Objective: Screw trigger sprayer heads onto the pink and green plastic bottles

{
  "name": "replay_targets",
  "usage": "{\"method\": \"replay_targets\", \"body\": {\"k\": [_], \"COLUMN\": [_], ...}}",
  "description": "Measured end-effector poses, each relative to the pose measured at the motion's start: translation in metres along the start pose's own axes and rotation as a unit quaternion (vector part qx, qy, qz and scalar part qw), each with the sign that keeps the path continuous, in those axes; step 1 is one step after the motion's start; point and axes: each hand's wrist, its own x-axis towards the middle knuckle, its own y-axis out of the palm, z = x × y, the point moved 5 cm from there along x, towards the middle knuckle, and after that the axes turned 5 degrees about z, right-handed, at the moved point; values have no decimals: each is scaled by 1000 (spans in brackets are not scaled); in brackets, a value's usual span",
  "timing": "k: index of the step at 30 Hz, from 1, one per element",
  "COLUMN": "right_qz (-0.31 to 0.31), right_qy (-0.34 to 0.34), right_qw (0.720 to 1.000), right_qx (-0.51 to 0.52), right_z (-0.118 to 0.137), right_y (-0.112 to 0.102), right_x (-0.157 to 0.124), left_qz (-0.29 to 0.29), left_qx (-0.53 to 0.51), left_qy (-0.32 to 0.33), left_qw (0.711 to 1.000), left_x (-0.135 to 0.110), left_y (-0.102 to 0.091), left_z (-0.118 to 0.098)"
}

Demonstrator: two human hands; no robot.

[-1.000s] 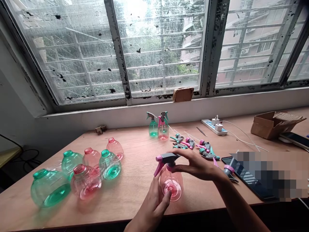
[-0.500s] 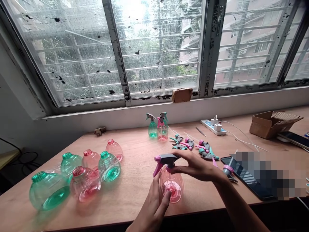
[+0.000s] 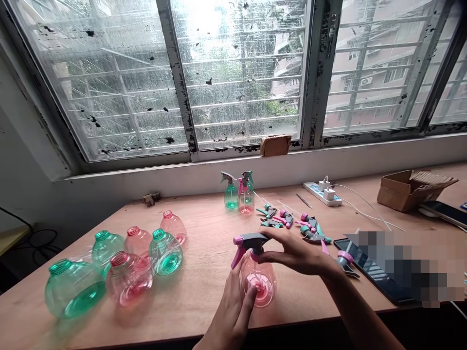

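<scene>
A clear pink spray bottle [image 3: 265,279] stands near the table's front edge, a grey and pink trigger head [image 3: 251,240] on its neck. My left hand [image 3: 235,304] is closed round the bottle's left side, thumb across its front. With fingers on top and thumb below, my right hand [image 3: 292,250] grips the trigger head from the right. Whether the head's collar is fully seated is hidden by the hand. Loose trigger heads [image 3: 284,218] in pink, green and grey lie beyond my right hand, and one more pink and grey head [image 3: 345,257] lies beside my right wrist.
Several open green bottles [image 3: 75,287] and pink bottles [image 3: 129,279] stand at the left. Three assembled spray bottles [image 3: 231,194] stand near the wall. A power strip [image 3: 323,192], a cardboard box [image 3: 412,189] and a dark tablet [image 3: 379,270] are at the right.
Both hands stay on the pink bottle and its trigger head, with only a slight shift of the left hand. The other objects have not moved.
</scene>
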Motion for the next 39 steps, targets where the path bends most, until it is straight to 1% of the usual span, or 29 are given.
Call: {"method": "replay_targets", "body": {"k": [2,4,7,9,11,15,16,18,22,25,28,30,32,34,36,39], "right_qz": [0,4,14,13,9,5,6,8,9,6,5,4,-6,-23,-35,-35], "right_qy": [-4,-9,-15,-13,-8,-2,-2,-5,-21,-27,-27,-25,-15,-1,8,15], "right_qw": [1000,1000,1000,1000,1000,1000,1000,1000,1000,1000,1000,1000,1000,999,998,997], "right_qx": [0,-4,-10,-3,6,5,2,-3,-15,-14,-12,-7,-12,-32,-53,-66], "right_z": [0,0,3,3,3,0,0,1,4,3,1,0,0,-1,0,0], "right_y": [0,1,3,3,2,1,1,2,4,4,3,3,3,4,5,8], "right_x": [0,1,1,1,0,0,-1,-1,0,2,3,2,1,1,1,3], "left_qz": [-1,-19,-43,-34,-11,21,20,-2,-32,-15,28,59,69,53,8,-53], "left_qx": [-16,-24,2,22,30,-6,-23,-39,6,32,57,65,66,68,66,54], "left_qy": [-7,-24,-20,2,23,22,17,8,8,34,69,70,60,48,29,8], "left_qw": [1000,999,999,999,999,1000,999,999,999,999,996,994,994,995,997,997], "left_x": [3,5,3,1,0,3,5,7,5,3,2,3,4,5,5,5], "left_y": [-3,-8,-10,-7,-2,-1,-2,-7,-9,-4,0,1,-1,-3,-4,-5], "left_z": [2,4,2,-2,-5,0,3,10,14,12,10,14,19,25,31,37]}}
